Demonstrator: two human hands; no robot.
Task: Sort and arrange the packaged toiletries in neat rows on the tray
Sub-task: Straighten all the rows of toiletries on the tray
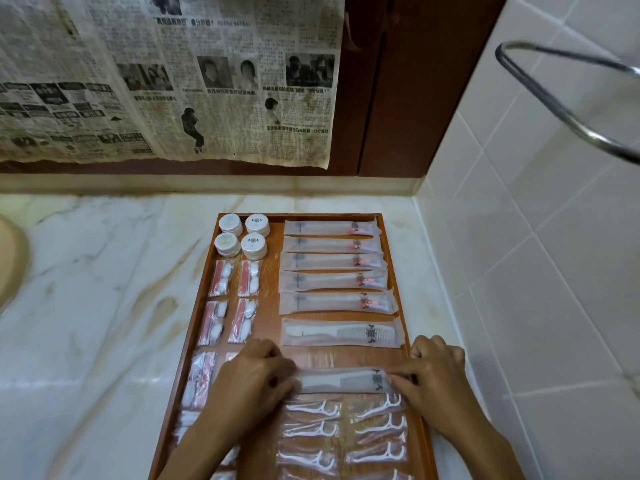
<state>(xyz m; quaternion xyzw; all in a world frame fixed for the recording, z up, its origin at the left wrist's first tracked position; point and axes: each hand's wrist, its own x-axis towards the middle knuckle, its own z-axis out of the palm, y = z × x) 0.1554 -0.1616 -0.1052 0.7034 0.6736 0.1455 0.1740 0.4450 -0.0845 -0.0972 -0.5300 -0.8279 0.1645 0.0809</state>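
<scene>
A wooden tray (270, 299) lies on the marble counter, filled with packaged toiletries in rows. Round white soaps (242, 234) sit at its far left, cotton-swab packs (232, 299) below them, and several toothbrush packs (334, 263) on the right. One packaged comb (341, 332) lies under the toothbrushes. A second packaged comb (346, 380) lies just nearer, and my left hand (256, 372) pinches its left end while my right hand (433, 372) pinches its right end. Floss-pick packs (343, 431) fill the tray's near right. My left arm hides part of the near-left packs.
The marble counter (104, 289) runs left of the tray, with a basin edge (10, 265) at far left. A tiled wall (536, 271) rises close on the right with a metal towel bar (554, 105). Newspaper (166, 81) hangs on the wooden cabinet behind.
</scene>
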